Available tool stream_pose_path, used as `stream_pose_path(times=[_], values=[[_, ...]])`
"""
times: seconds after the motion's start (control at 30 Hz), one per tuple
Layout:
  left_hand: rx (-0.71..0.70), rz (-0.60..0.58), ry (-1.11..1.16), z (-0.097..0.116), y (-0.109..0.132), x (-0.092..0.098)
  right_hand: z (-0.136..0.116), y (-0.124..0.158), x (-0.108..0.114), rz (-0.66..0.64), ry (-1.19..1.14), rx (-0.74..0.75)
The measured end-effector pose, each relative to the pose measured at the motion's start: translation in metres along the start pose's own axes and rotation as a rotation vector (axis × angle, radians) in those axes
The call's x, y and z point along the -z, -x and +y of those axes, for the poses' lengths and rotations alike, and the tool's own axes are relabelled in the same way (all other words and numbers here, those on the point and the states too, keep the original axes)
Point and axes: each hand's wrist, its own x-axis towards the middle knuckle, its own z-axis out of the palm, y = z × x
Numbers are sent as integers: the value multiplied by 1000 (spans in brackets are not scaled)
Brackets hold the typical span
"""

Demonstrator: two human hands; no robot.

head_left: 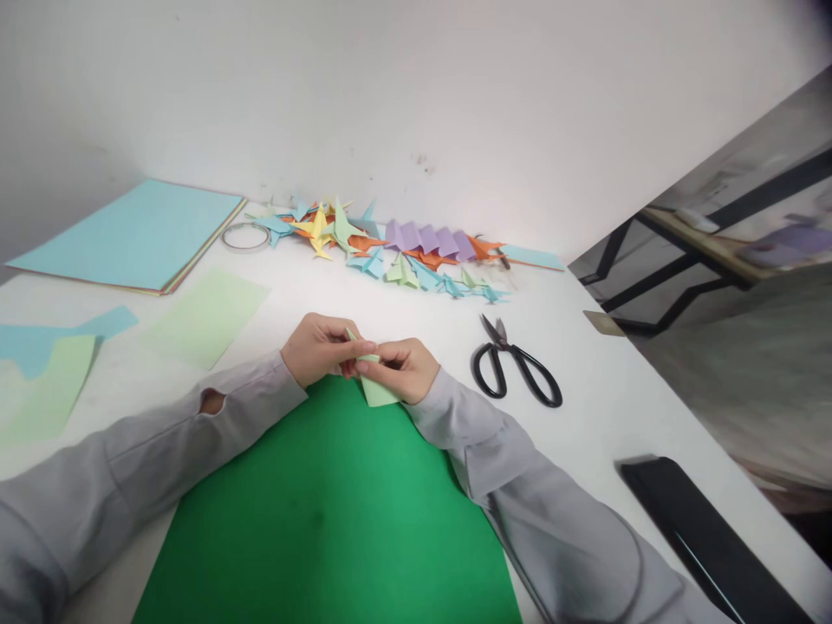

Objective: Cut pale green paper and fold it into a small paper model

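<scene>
A small folded piece of light green paper (380, 394) is held between my two hands, above the far edge of a green sheet (325, 511). My left hand (321, 348) pinches its upper left part with thumb and fingers. From the right, my right hand (408, 368) grips the same paper, the thumb lying across it. The fingertips of both hands meet at the paper and hide its middle. One pointed end sticks up by the left fingers, and a wider part hangs below the right thumb.
Black-handled scissors (516, 360) lie open to the right, beyond a black case (708, 537). Folded paper figures (338, 230) line the wall beside a tape roll (245, 237). Blue sheets (143, 234) and green pieces (208, 316) lie left. The table's right edge (689, 416) slants nearby.
</scene>
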Motion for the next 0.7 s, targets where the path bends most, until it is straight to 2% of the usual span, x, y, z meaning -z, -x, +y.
stream_pose_path(times=[0.27, 0.43, 0.7], values=[[75, -3, 73, 0, 0, 0, 0, -1, 1, -31, -192, -33], [141, -5, 134, 0, 1, 0, -2, -1, 0, -47, -229, -54], [165, 14, 180, -1, 0, -2, -1, 0, -1, -41, -266, -82]])
